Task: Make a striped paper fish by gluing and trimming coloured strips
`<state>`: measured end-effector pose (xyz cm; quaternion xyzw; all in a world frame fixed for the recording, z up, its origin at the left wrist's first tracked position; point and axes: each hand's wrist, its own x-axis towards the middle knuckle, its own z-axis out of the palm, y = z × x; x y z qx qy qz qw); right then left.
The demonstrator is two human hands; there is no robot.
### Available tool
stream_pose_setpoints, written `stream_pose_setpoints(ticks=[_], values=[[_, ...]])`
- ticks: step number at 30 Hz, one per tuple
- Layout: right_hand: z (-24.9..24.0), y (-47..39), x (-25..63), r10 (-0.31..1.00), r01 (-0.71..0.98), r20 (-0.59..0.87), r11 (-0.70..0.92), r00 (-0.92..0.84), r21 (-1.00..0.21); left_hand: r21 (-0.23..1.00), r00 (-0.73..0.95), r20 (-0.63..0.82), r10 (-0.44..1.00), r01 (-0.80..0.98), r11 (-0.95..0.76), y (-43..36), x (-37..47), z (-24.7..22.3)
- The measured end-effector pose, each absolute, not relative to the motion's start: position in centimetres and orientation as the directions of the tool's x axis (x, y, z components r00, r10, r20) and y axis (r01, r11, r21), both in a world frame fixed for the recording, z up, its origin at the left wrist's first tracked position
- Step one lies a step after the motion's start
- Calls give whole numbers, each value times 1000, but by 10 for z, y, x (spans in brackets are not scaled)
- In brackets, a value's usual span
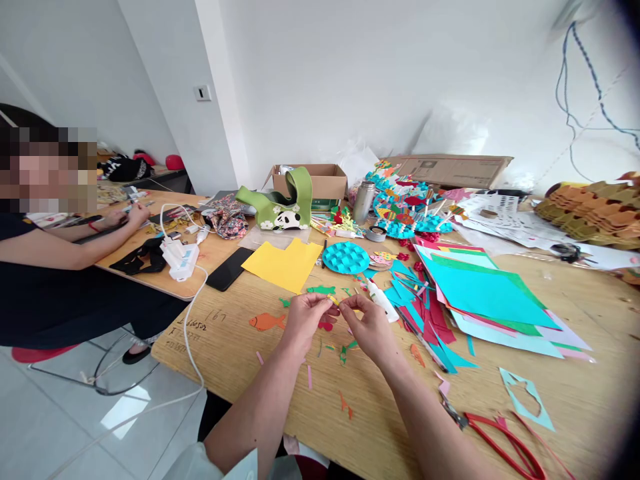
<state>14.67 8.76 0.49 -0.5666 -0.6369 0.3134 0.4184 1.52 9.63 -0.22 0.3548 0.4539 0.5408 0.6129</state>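
Pinching a small yellow scrap (333, 301) from its two sides, the left hand (309, 315) and right hand (367, 321) meet above the worktop (225, 363), probably because so slight a piece needs both sets of fingertips to steady it. Each hand is narrow, thumb and forefinger closed on the paper, the other fingers curled under; whether any of them rest on the wood, I cannot tell. Bare forearms come in from the near side and lean together, backs of the hands mostly up, which seems to keep the scrap in plain view. Close around lie a green fish (321, 290), an orange fish (267, 323) and loose trimmings. Just beside the right hand, the glue (383, 300) lies tilted among blue offcuts (400, 291), likely left there for easy reach. Farther out, the scissors (467, 420) sit beside the right forearm, the paper stack (500, 293) fans out beyond, and yellow card (285, 263) lies flat near the phone (229, 269), apparently out of the working spot.
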Motion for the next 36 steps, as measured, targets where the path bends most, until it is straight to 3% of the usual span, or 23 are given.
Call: stream_pose_setpoints(ticks=[36], values=[[5,84,141,965,552,246,159,86,-819,886,62,-197,979,-415,204,93,20,1]])
